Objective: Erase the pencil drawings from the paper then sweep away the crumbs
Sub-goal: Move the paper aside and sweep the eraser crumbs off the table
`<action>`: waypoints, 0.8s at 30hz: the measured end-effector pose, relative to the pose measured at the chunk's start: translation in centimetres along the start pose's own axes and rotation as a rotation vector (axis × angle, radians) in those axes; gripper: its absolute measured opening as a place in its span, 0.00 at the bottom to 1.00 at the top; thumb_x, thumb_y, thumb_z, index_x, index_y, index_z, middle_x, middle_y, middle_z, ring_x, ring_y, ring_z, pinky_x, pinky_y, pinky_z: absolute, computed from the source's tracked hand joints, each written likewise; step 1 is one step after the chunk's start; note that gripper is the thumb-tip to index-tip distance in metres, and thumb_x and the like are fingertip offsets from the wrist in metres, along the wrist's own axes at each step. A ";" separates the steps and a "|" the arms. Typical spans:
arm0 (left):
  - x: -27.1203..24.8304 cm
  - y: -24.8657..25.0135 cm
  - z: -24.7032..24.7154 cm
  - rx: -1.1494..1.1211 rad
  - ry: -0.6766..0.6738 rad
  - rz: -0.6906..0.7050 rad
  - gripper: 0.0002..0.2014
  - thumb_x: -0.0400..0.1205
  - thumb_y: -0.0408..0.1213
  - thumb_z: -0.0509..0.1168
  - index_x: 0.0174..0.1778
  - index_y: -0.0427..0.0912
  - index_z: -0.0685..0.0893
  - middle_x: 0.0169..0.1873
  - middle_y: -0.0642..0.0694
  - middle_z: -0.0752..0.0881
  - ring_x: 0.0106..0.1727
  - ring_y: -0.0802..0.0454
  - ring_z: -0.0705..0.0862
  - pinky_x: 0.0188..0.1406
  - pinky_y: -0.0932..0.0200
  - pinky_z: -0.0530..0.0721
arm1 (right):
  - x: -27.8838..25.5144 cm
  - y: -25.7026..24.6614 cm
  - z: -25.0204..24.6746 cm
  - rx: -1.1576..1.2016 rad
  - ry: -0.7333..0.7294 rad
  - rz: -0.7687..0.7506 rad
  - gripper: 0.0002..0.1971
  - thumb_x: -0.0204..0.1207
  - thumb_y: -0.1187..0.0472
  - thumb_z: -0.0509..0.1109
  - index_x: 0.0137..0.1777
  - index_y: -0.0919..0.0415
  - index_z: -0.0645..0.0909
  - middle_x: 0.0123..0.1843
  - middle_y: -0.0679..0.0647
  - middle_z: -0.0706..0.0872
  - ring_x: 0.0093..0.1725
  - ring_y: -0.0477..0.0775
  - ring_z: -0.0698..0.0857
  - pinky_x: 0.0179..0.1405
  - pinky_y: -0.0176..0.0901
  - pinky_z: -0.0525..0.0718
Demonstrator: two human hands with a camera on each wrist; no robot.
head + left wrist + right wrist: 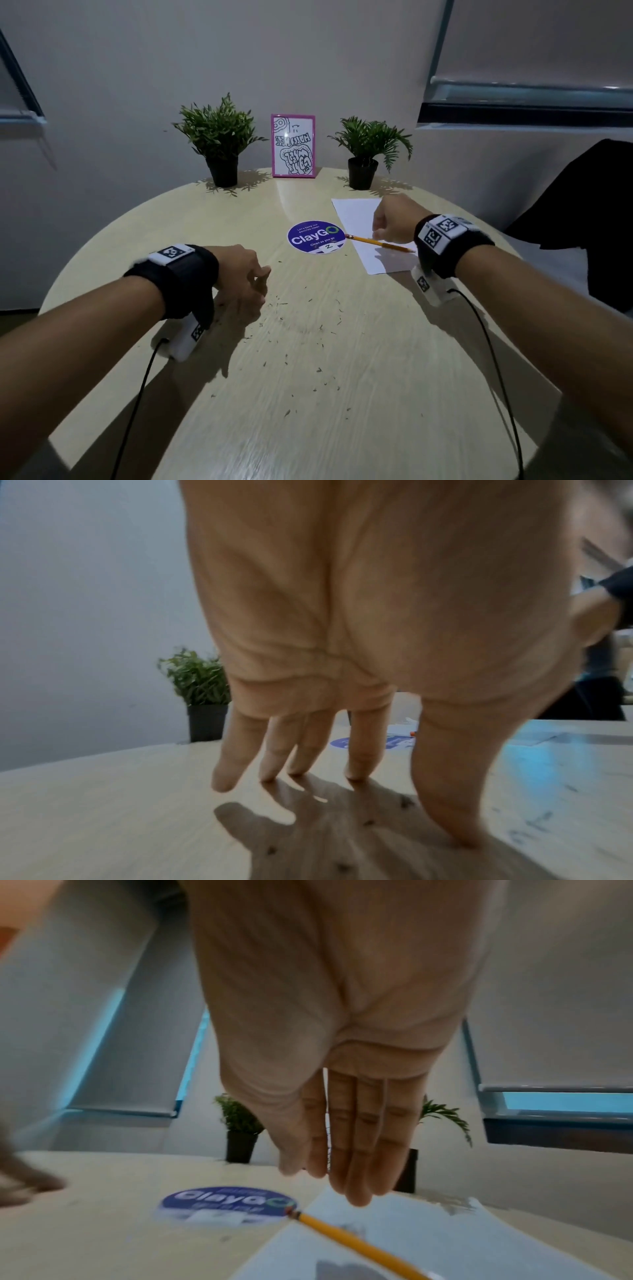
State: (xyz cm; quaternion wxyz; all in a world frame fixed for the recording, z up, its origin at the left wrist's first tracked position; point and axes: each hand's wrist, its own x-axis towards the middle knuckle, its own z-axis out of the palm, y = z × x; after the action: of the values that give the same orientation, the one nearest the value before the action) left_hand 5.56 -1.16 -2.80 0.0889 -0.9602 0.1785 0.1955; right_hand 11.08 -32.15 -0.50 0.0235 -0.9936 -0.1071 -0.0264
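The left hand [239,274], fingers spread, touches the table [308,428] among crumbs [318,327]; the right hand [394,219] hovers flat-fingered over paper [352,212] (pencil [380,243] lying across).

Paper [356,219] partly hidden by right hand [394,219]; sticker [226,1204] lettering blurred.

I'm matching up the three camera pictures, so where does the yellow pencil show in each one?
Head view: the pencil lies right of centre, across the near-left edge of the paper, below the right hand.
Left wrist view: only its orange eraser end peeks between the fingers.
Right wrist view: it runs diagonally at bottom centre.
Shared landmark: the round blue sticker beside its eraser end.
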 end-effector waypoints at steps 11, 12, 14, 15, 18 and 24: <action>-2.7 3.6 0.3 0.133 -0.104 0.064 0.21 0.89 0.40 0.54 0.79 0.42 0.69 0.73 0.42 0.76 0.62 0.43 0.79 0.63 0.50 0.77 | -4.7 -7.7 2.9 -0.329 -0.588 -0.109 0.62 0.63 0.14 0.44 0.86 0.62 0.58 0.89 0.60 0.56 0.86 0.63 0.61 0.82 0.67 0.60; -3.3 3.3 0.3 0.127 -0.112 0.079 0.22 0.89 0.41 0.54 0.80 0.44 0.68 0.73 0.43 0.77 0.65 0.43 0.78 0.67 0.49 0.76 | -5.0 -8.1 2.8 -0.324 -0.617 -0.121 0.62 0.63 0.13 0.44 0.88 0.60 0.53 0.90 0.59 0.51 0.87 0.62 0.58 0.84 0.67 0.57; -4.3 2.6 0.2 0.097 -0.130 0.098 0.23 0.90 0.43 0.54 0.82 0.48 0.69 0.71 0.45 0.79 0.67 0.43 0.79 0.70 0.49 0.75 | -5.6 -8.9 2.0 -0.285 -0.687 -0.164 0.63 0.60 0.12 0.45 0.87 0.58 0.54 0.90 0.56 0.50 0.88 0.61 0.57 0.84 0.68 0.56; -4.7 2.3 0.2 0.075 -0.138 0.108 0.23 0.89 0.43 0.56 0.82 0.51 0.69 0.71 0.46 0.80 0.67 0.44 0.79 0.71 0.49 0.75 | -5.5 -9.2 1.5 -0.254 -0.693 -0.181 0.64 0.59 0.12 0.45 0.85 0.60 0.59 0.89 0.58 0.58 0.85 0.62 0.63 0.82 0.67 0.62; -6.1 1.3 1.0 0.018 -0.138 0.126 0.25 0.86 0.42 0.58 0.82 0.56 0.70 0.75 0.48 0.79 0.67 0.45 0.80 0.71 0.46 0.76 | -4.1 -8.9 1.1 -0.251 -0.589 -0.199 0.59 0.64 0.13 0.42 0.70 0.65 0.77 0.73 0.59 0.80 0.67 0.61 0.81 0.70 0.60 0.76; -8.1 -1.6 3.3 -0.061 -0.123 0.143 0.29 0.86 0.58 0.60 0.83 0.54 0.68 0.81 0.55 0.71 0.73 0.48 0.78 0.75 0.46 0.72 | -4.9 -11.4 3.4 -0.343 -0.581 -0.186 0.78 0.39 0.06 0.32 0.88 0.55 0.53 0.89 0.61 0.56 0.87 0.64 0.58 0.84 0.68 0.57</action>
State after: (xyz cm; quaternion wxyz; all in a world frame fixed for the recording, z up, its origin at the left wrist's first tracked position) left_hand -1.93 3.60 -2.33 0.0565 -0.9334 0.2346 0.2654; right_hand 3.99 -21.94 -3.69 -0.1779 -0.9351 -0.1936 0.2378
